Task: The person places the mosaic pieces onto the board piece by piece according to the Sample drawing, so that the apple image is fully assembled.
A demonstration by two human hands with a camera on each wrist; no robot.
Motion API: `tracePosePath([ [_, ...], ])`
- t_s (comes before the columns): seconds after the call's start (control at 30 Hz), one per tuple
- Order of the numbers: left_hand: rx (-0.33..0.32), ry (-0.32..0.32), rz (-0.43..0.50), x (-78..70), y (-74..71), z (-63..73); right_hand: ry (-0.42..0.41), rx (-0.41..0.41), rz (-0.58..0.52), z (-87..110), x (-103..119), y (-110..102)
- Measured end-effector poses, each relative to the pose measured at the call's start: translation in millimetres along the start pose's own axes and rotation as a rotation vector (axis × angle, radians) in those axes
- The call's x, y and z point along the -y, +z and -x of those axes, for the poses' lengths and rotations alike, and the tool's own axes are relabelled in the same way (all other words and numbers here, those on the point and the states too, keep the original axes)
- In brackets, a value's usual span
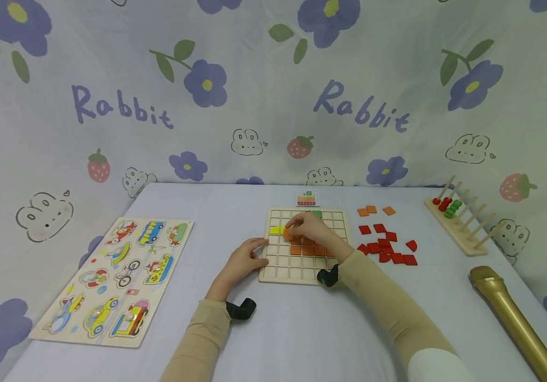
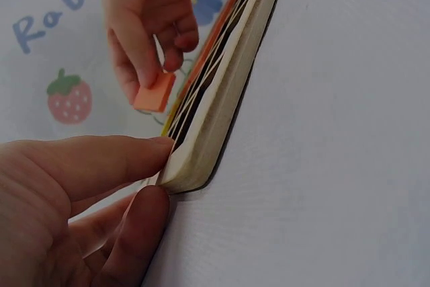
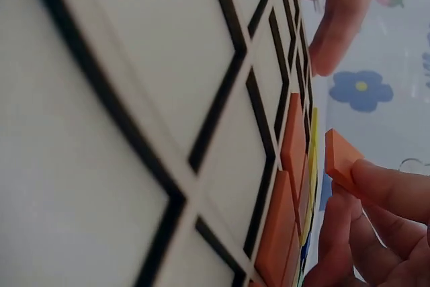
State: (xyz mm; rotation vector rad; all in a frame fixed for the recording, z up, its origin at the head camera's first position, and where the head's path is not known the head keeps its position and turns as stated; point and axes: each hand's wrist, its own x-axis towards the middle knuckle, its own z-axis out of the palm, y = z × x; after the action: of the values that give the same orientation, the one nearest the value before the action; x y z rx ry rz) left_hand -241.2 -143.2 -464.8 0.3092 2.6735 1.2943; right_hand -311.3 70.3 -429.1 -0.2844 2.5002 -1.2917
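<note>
Principal risk: the flat, square orange tile is held by one end in a fingertip pinch of the right hand, and could slip or turn askew if that pinch loosens. Lowered tilted, it would probably catch on a raised divider of the pale wooden grid board, or jog the flat yellow pieces just beside it. Secondary risk: the small black wrist camera hangs over the board's near edge and might brush the row of flat orange tiles should the right wrist drop. The board could also skid on the white tabletop, since the left hand, thumb and fingers spread apart, merely touches its left edge (contact noted; pressure cannot be determined). Position: the pinched tile is raised above the board's upper-left part, apart from the left hand.
</note>
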Motion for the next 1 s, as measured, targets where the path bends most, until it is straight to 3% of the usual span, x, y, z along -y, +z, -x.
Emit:
tracePosePath([
  [0.3, -0.004, 0.012, 0.011, -1.2, -1.4, 0.3, -0.039, -0.021, 0.159, -6.2, 1, 10],
  [0.57, -0.002, 0.007, 0.017, -1.6, -0.9, -0.7, -0.025, -0.039, 0.323, -2.6, 5, 15],
  [0.83, -0.006, 0.006, 0.011, -2.4, -0.8, -0.2, -0.029, -0.046, 0.322, -2.2, 2, 13],
  [1.0, -0.009, 0.000, 0.002, -0.9, -0.1, -0.7, -0.052, -0.093, 0.251, 3.2, -3, -4],
])
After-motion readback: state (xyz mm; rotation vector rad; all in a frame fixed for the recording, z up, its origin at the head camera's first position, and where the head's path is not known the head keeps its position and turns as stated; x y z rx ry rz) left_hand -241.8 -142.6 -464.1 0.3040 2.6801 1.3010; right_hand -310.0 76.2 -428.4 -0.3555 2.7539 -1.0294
